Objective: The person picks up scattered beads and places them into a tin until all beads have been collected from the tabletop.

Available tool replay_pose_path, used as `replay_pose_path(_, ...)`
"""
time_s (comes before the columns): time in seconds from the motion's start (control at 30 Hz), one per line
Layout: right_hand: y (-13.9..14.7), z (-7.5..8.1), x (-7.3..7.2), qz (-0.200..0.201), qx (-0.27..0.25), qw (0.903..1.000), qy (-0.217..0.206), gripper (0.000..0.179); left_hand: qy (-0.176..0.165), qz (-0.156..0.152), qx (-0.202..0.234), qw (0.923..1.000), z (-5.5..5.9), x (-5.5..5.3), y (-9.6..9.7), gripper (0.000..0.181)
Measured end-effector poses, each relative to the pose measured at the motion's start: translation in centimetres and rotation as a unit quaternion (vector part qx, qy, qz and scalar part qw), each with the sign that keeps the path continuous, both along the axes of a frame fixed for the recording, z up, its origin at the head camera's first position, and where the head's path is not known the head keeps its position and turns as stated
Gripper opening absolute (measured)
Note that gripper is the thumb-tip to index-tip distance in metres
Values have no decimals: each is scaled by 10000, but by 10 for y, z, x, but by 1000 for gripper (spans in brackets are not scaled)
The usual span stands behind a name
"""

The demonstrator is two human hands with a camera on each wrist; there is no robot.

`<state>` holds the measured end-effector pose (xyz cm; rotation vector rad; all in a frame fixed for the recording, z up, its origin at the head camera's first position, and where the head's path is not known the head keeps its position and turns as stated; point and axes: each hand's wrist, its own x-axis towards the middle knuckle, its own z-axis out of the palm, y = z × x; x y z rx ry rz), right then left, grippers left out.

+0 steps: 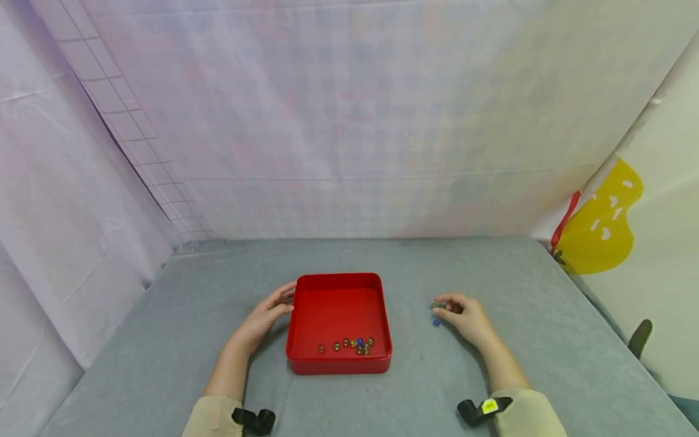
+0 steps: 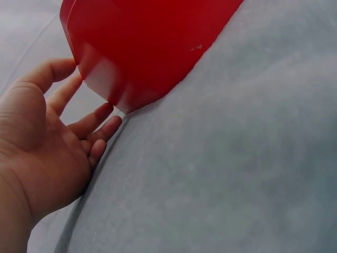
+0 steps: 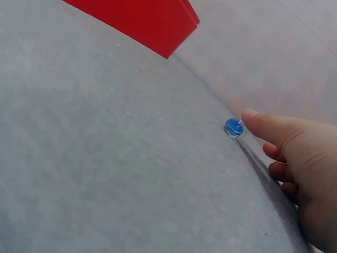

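In the head view a square red tray [image 1: 333, 366] rests on the grey cloth. Several glass marbles [image 1: 337, 346] lie inside along its near side, one of them blue. My left hand [image 1: 264, 315] touches the tray's left wall with extended fingertips, clearer in the left wrist view. To the right of the tray, my right hand [image 1: 461, 312] pinches a clear greenish marble [image 1: 434, 306] between thumb and index finger. Just nearer to me lies a blue swirled marble [image 1: 435, 323], close to the thumb; in the right wrist view this blue marble [image 3: 234, 127] mostly hides the pinched one.
Grey cloth [image 1: 218, 273] covers the table. A pale checked curtain [image 1: 349, 121] hangs behind it, with white fabric [image 1: 71, 182] on the left and a printed cloth [image 1: 655, 273] on the right.
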<state>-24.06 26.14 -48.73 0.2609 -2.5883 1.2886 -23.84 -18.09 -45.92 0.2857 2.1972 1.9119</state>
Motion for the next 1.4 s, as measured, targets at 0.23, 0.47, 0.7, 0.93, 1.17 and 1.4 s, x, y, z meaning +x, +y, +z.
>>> replay_pose_path(0.23, -1, -1, 0, -89, 187, 9997, 146, 18, 17, -18, 15, 10000, -2, -1, 0, 52)
replay_pose_path(0.47, -3, -1, -1, -66, 442, 9988, 208, 17, 41, -73, 43, 10000, -2, -1, -1, 52)
replay_pose_path(0.7, -3, -2, -2, -66, 578, 9980, 228, 15, 10, -97, 88, 9999, -1, -1, -1, 53)
replay_pose_path(0.93, -4, -1, -1, -58, 604, 9980, 202, 14, 10, -82, 32, 10000, -1, -1, -1, 54)
replay_pose_path(1.17, -4, -2, 0, -100, 650, 9977, 179, 12, 13, -111, 38, 9999, 0, 0, -1, 54)
replay_pose_path(1.4, -5, 1, 0, -113, 601, 9979, 202, 13, -8, -106, 73, 9999, 2, 1, -1, 54)
